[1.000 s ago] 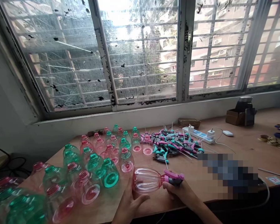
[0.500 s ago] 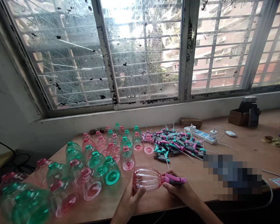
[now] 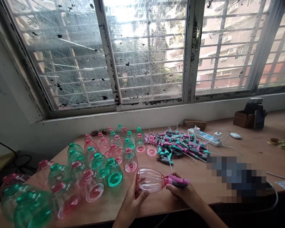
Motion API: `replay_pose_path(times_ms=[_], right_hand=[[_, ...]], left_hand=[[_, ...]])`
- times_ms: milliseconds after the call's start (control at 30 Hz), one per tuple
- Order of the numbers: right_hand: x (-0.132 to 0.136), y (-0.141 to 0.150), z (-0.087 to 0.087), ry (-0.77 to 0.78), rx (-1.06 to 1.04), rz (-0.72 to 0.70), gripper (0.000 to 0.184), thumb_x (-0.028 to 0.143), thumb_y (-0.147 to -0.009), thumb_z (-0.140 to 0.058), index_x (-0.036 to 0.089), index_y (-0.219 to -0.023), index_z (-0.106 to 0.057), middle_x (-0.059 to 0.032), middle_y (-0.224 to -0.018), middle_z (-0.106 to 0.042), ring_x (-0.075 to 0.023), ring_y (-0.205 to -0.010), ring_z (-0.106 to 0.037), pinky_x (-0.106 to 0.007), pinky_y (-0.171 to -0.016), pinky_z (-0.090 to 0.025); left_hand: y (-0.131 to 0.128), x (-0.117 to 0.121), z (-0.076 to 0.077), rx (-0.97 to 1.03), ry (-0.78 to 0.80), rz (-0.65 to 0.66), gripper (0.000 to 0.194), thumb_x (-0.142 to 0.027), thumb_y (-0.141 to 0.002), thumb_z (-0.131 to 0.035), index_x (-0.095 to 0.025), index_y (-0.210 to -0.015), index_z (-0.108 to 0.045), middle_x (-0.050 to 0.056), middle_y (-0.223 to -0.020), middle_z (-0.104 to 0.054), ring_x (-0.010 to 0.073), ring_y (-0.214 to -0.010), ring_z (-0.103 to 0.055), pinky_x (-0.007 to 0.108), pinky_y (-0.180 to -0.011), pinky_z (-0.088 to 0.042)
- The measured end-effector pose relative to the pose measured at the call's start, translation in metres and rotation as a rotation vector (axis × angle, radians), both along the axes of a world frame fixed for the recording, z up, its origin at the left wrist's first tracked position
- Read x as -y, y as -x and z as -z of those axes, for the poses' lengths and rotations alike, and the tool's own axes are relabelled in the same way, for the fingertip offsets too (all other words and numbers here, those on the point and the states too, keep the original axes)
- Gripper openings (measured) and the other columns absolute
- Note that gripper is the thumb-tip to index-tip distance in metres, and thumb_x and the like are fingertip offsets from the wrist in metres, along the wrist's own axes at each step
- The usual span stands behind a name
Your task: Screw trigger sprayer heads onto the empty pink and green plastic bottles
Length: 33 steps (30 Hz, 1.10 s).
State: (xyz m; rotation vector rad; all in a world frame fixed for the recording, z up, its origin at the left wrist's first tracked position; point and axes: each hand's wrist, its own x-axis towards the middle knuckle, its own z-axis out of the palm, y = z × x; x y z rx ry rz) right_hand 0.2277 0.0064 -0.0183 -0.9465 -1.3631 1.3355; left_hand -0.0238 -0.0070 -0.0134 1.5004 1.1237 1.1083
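Pink transparent ribbed plastic bottle (image 3: 150,180) lies on its side between the two hands, above the near part of the brown wooden table (image 3: 156,207). Its base faces the left hand (image 3: 134,199); its neck points to the right hand (image 3: 181,191).

Left hand: clamped on the base end of the bottle, thumb on the near side, the other fingers partly hidden behind it.

Right hand: closed around the pink and dark grey plastic trigger spray head (image 3: 178,181), thumb near the bottle neck. The spray head is in line with the neck and meets it; the depth of its seating cannot be determined.

Left of the left hand: a group of pink and green transparent plastic bottles (image 3: 114,172), upright and open-necked, extending from the near table edge to well beyond the hand. The nearest of these stand just beside the left hand.

Beyond the right hand: a heap of pink, teal and grey trigger spray heads with thin tubes (image 3: 180,144). Farther beyond, toward the right: a white power strip (image 3: 205,136) with plugs inserted, and a small white rounded device (image 3: 235,136).

Right of the right hand: a dark object (image 3: 237,177), obscured by pixelation, with a white cable (image 3: 276,198) beside it.
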Motion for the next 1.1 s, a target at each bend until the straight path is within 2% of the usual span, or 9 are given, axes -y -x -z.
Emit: replay_pose_path(times_ms=[100,267,367,433,600,700,800,933,1100], right_hand=[[0.001,0.000,-0.001,0.006,-0.010,0.022,0.037,0.050,-0.077,-0.076,0.019,-0.093,-0.063,0.0079,-0.053,-0.052,-0.0112,-0.047,-0.044,-0.025,-0.048,-0.037],[0.000,0.001,0.000,-0.012,-0.070,0.061,0.051,0.058,-0.074,-0.077,0.015,-0.100,-0.069,0.0036,-0.061,-0.058,-0.0116,-0.048,-0.046,-0.026,-0.048,-0.039],[-0.001,0.002,0.001,-0.004,-0.085,0.076,0.057,0.057,-0.073,-0.078,0.015,-0.110,-0.068,0.0026,-0.065,-0.061,-0.0112,-0.048,-0.046,-0.026,-0.047,-0.039],[0.000,0.002,0.000,0.005,-0.044,0.066,0.053,0.056,-0.072,-0.079,0.016,-0.105,-0.069,0.0050,-0.058,-0.057,-0.0110,-0.046,-0.044,-0.025,-0.047,-0.038],[0.000,0.002,-0.005,0.001,0.031,0.022,0.048,0.055,-0.073,-0.078,0.018,-0.102,-0.068,0.0082,-0.050,-0.049,-0.0120,-0.045,-0.043,-0.025,-0.047,-0.035],[0.001,0.002,-0.005,0.011,-0.039,0.041,0.054,0.057,-0.075,-0.076,0.018,-0.111,-0.068,0.0049,-0.062,-0.058,-0.0120,-0.048,-0.045,-0.026,-0.049,-0.038],[0.002,0.002,-0.003,0.011,-0.091,0.047,0.057,0.056,-0.076,-0.076,0.017,-0.118,-0.066,0.0017,-0.072,-0.063,-0.0116,-0.051,-0.047,-0.027,-0.052,-0.040],[0.000,0.000,0.002,0.019,-0.094,0.031,0.051,0.055,-0.076,-0.077,0.018,-0.110,-0.069,0.0036,-0.067,-0.060,-0.0116,-0.049,-0.047,-0.026,-0.050,-0.039],[-0.003,0.000,0.005,-0.003,-0.011,0.010,0.041,0.050,-0.078,-0.077,0.018,-0.102,-0.069,0.0076,-0.053,-0.052,-0.0121,-0.047,-0.046,-0.026,-0.048,-0.039]], left_hand=[[-0.001,0.002,-0.003,0.012,-0.009,0.014,0.063,-0.045,-0.086,-0.070,-0.023,-0.141,-0.052,0.012,-0.142,-0.061,0.0339,-0.135,-0.052,0.048,-0.118,-0.035],[-0.001,0.003,-0.001,0.034,-0.042,0.013,0.086,-0.037,-0.082,-0.074,-0.032,-0.155,-0.028,0.009,-0.147,-0.057,0.0305,-0.140,-0.048,0.046,-0.119,-0.035],[-0.003,0.002,-0.002,-0.001,-0.050,0.004,0.093,-0.037,-0.080,-0.077,-0.030,-0.156,-0.024,0.010,-0.148,-0.056,0.0314,-0.141,-0.047,0.047,-0.121,-0.031],[-0.005,0.002,-0.006,0.026,-0.039,0.021,0.096,-0.040,-0.079,-0.078,-0.028,-0.157,-0.023,0.010,-0.152,-0.053,0.0327,-0.143,-0.044,0.048,-0.122,-0.030],[-0.008,0.003,-0.011,0.094,-0.017,0.055,0.091,-0.045,-0.082,-0.074,-0.025,-0.156,-0.026,0.011,-0.156,-0.048,0.0336,-0.143,-0.043,0.049,-0.121,-0.032],[-0.006,0.003,-0.005,0.033,-0.055,0.007,0.091,-0.040,-0.081,-0.077,-0.031,-0.155,-0.026,0.008,-0.163,-0.036,0.0327,-0.148,-0.036,0.050,-0.123,-0.027],[-0.006,0.001,-0.001,0.051,-0.092,0.010,0.087,-0.038,-0.084,-0.073,-0.036,-0.155,-0.024,0.006,-0.167,-0.027,0.0322,-0.147,-0.037,0.048,-0.121,-0.031],[-0.006,0.000,-0.004,0.024,-0.065,0.011,0.095,-0.040,-0.079,-0.078,-0.031,-0.156,-0.023,0.010,-0.159,-0.042,0.0341,-0.145,-0.041,0.048,-0.120,-0.034],[-0.005,0.003,-0.012,-0.046,-0.037,0.002,0.084,-0.044,-0.085,-0.072,-0.026,-0.155,-0.030,0.011,-0.151,-0.053,0.0345,-0.144,-0.042,0.050,-0.122,-0.029]])
